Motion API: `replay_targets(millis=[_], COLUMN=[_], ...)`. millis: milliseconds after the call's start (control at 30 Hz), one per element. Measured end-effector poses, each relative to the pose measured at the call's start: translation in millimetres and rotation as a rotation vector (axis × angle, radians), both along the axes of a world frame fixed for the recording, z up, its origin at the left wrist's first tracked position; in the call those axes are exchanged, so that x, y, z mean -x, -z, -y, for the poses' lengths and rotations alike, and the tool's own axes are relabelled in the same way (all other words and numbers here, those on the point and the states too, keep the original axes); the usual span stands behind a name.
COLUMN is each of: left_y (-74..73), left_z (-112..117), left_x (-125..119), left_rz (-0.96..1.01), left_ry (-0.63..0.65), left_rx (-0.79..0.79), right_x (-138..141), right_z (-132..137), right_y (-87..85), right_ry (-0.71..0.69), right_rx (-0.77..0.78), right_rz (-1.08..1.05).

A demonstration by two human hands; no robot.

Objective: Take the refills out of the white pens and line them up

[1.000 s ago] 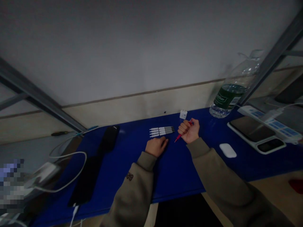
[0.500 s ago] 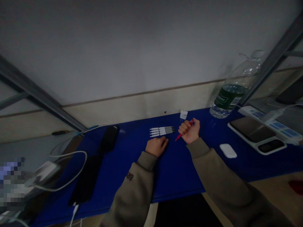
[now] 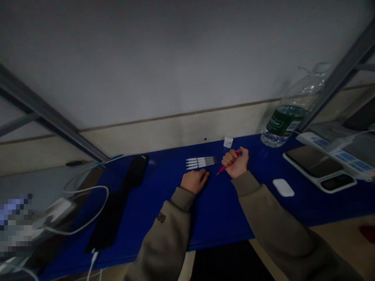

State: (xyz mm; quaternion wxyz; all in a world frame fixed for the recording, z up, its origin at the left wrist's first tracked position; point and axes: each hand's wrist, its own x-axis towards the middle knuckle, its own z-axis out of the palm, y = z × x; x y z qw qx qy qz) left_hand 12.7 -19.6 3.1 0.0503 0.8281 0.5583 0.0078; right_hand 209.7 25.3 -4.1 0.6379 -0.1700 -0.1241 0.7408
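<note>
Head view: slim red pen-like tool (image 3: 222, 169) clamped in person's right hand (image 3: 236, 163), narrow tip toward 8 o'clock. Left hand (image 3: 195, 181) apart, at right hand's 8 o'clock; grip cannot be told. Four white-and-grey, dark-ended pens (image 3: 202, 162) rowed at left hand's 1 o'clock. Green-labelled clear plastic bottle (image 3: 291, 109) at right hand's 2 o'clock, contents indistinct.

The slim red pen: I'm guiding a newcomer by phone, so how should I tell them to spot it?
On the blue tabletop, find the row of slim white-and-grey pens. Just right of them, the bare right hand is curled around a slim red pen. Unlike those pens, it is red and held.
</note>
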Motion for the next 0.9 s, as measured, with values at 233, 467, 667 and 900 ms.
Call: replay_targets(millis=[233,467,667,900], left_y=[0.7,0.6,2.1,1.8], left_z=[-0.9,-0.7,-1.5,-0.6], left_x=[0.6,0.3,0.8,0.4], left_rz=[-0.006,-0.009,0.000,0.021], left_ry=[0.001,0.008,0.014,0.004], left_rx=[0.001,-0.014,-0.018,-0.012], right_x=[1.9,0.8,2.0,1.9], right_z=[1.9,0.9,1.6,1.4], right_y=[-2.2,-1.4,-0.5,0.6], right_ry=[-0.007,-0.022,-0.031,-0.013], right_rx=[0.005,-0.016,-0.027,-0.023], right_rz=[0.000,0.001,-0.001,-0.010])
